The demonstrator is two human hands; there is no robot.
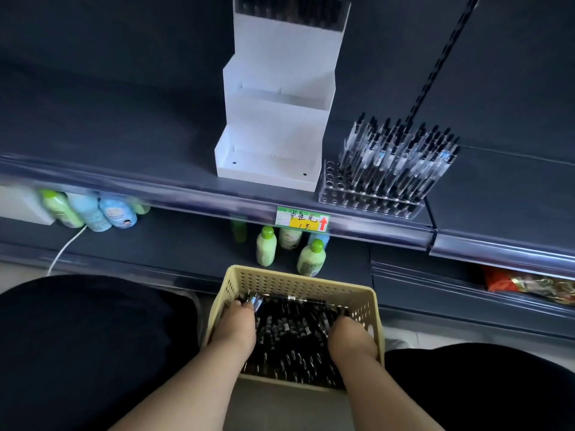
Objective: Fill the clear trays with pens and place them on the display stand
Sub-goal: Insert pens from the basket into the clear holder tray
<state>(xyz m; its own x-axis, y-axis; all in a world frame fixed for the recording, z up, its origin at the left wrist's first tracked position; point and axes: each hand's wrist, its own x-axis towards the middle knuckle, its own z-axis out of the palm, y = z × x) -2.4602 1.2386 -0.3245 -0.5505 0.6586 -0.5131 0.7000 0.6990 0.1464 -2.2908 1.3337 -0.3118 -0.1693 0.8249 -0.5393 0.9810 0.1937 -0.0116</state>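
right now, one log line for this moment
left hand grips pens | right hand in basket | clear tray part-filled, on shelf

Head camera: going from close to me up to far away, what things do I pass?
First the beige basket of pens → green-capped bottles → price label → white display stand.

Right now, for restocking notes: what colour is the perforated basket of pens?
Basket: pale yellow, head view.

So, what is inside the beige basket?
The beige basket holds a heap of dark pens. The left hand grips a few; the right hand digs in, its fingers hidden. The basket floor is covered.
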